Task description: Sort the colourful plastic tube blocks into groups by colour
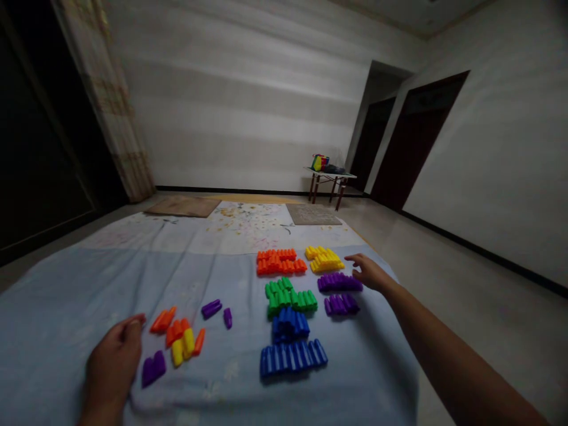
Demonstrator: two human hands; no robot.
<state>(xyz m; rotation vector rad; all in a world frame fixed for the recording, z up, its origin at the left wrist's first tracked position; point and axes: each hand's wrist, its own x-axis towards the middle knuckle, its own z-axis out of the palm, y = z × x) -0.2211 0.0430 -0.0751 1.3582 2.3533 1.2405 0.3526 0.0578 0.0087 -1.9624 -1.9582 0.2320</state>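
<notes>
My right hand (366, 272) hovers beside the yellow pile, fingers apart and holding nothing visible. Small tapered plastic pieces lie grouped by colour: yellow pieces (326, 260), purple pieces (339, 283) just below that hand, orange pieces (279, 262), green pieces (290, 297) and blue pieces (293, 358). At the lower left, my left hand (113, 361) rests on the cloth, its thumb and forefinger close together; whatever is between them is hidden. Right of it lie two purple pieces (153, 370), a few loose orange pieces (163, 319) and two yellow pieces (183, 348). More purple pieces (212, 308) lie apart.
Everything lies on a pale blue flowered bed sheet (213, 390). A brown mat (184, 206) and a grey mat (313, 214) are at the far edge. Beyond stands a small table (341, 175) with a colourful bag (319, 162). The bed's right edge drops to the floor.
</notes>
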